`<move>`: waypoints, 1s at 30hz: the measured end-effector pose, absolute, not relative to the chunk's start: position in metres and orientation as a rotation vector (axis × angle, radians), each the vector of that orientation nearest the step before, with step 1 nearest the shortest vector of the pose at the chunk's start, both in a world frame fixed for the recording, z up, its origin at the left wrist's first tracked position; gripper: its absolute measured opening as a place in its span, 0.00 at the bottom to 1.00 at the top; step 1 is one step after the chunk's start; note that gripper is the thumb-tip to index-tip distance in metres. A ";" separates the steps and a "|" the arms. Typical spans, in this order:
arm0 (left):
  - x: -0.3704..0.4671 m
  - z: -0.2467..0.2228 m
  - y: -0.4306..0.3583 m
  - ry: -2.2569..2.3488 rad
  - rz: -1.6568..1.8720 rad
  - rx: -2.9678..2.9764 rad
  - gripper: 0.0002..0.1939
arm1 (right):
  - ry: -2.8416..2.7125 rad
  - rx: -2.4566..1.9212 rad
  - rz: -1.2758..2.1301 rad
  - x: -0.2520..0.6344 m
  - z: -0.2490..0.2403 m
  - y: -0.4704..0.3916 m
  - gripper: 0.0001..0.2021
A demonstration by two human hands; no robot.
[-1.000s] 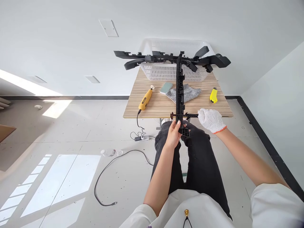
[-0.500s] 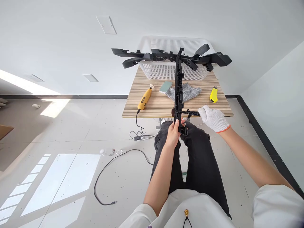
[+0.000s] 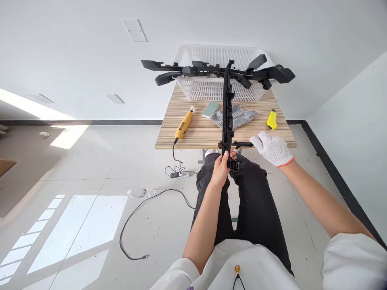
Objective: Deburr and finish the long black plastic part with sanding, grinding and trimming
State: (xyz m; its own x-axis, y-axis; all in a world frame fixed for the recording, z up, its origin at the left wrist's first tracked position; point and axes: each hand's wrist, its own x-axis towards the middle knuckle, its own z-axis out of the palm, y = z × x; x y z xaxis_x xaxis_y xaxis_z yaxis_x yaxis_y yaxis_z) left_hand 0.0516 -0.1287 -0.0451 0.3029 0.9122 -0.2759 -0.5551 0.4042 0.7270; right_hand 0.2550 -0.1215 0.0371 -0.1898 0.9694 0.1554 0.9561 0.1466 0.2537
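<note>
My bare left hand is closed round the near end of a long black plastic trim piece, which points away from me over the table edge. My right hand, in a white knit glove with an orange cuff, pinches the end of a thin dark strip. That strip runs left and crosses the trim piece just above my left hand. Whether it is part of the trim or a separate tool I cannot tell. A grey knitted glove or cloth lies beneath the trim piece.
More black trim pieces lie across a white plastic basket at the table's back. On the table are a yellow corded rotary tool, a green box and a yellow object. Cables lie on the floor.
My gloved right hand has shifted very slightly, and the strip's gripped end has moved a little left. My left hand and the trim piece stay in place.
</note>
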 end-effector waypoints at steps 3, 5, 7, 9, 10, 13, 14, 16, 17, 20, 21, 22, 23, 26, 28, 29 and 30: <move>0.051 -0.044 -0.129 0.739 1.043 0.571 0.28 | 2.331 2.004 0.463 0.256 0.035 -0.122 0.25; 0.051 -0.043 -0.130 0.739 1.044 0.568 0.28 | 2.314 2.025 0.454 0.256 0.034 -0.121 0.25; 0.051 -0.042 -0.130 0.738 1.042 0.568 0.29 | 2.301 2.039 0.442 0.255 0.033 -0.122 0.25; 0.051 -0.043 -0.130 0.736 1.043 0.568 0.29 | 2.296 2.061 0.426 0.253 0.032 -0.122 0.25; 0.051 -0.043 -0.130 0.738 1.043 0.570 0.29 | 2.299 2.076 0.417 0.252 0.032 -0.122 0.25; 0.052 -0.046 -0.130 0.751 1.040 0.581 0.29 | 2.294 2.172 0.386 0.248 0.034 -0.123 0.24; 0.052 -0.047 -0.130 0.756 1.038 0.585 0.29 | 2.275 2.227 0.380 0.246 0.034 -0.122 0.25; 0.052 -0.048 -0.130 0.761 1.031 0.594 0.28 | 2.217 2.350 0.384 0.243 0.035 -0.121 0.27; 0.052 -0.049 -0.130 0.763 1.027 0.599 0.28 | 2.187 2.407 0.393 0.242 0.035 -0.121 0.28; 0.052 -0.050 -0.130 0.769 1.023 0.618 0.29 | 2.135 2.539 0.430 0.241 0.033 -0.119 0.29; 0.052 -0.050 -0.130 0.771 1.024 0.625 0.29 | 2.127 2.574 0.436 0.241 0.032 -0.119 0.29; 0.052 -0.050 -0.130 0.774 1.024 0.634 0.29 | 2.121 2.604 0.430 0.241 0.030 -0.119 0.29; 0.052 -0.051 -0.130 0.775 1.021 0.643 0.29 | 2.119 2.629 0.417 0.242 0.029 -0.119 0.29; 0.053 -0.053 -0.130 0.776 1.026 0.653 0.29 | 2.123 2.667 0.357 0.242 0.027 -0.120 0.30; 0.053 -0.054 -0.129 0.770 1.037 0.656 0.29 | 2.126 2.679 0.330 0.242 0.026 -0.121 0.30; 0.053 -0.054 -0.129 0.765 1.042 0.658 0.29 | 2.120 2.684 0.325 0.242 0.026 -0.121 0.30; 0.053 -0.055 -0.129 0.760 1.045 0.659 0.29 | 2.113 2.685 0.323 0.241 0.026 -0.122 0.30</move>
State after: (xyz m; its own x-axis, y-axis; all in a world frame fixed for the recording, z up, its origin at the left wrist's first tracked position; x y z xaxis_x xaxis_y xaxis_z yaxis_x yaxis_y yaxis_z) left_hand 0.0527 -0.1290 -0.0548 0.3013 0.9249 -0.2320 -0.5061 0.3613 0.7832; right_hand 0.2412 -0.1217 0.0261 0.2406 0.9162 0.3205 0.9701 -0.2160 -0.1107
